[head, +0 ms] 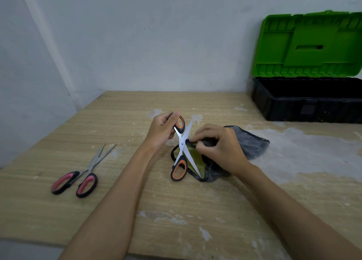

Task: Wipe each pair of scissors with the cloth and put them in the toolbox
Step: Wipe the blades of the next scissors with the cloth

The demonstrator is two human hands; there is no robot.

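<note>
Wiping step: left hand (161, 131) gripped orange scissors (182, 148); right hand (219, 146) pinched cloth (250, 144) on blade. Next: toolbox (305, 101).

Count on the table
Two scissors, orange (183, 145) and pink (82, 173); one cloth (252, 146); one toolbox (305, 101); two hands.
</note>
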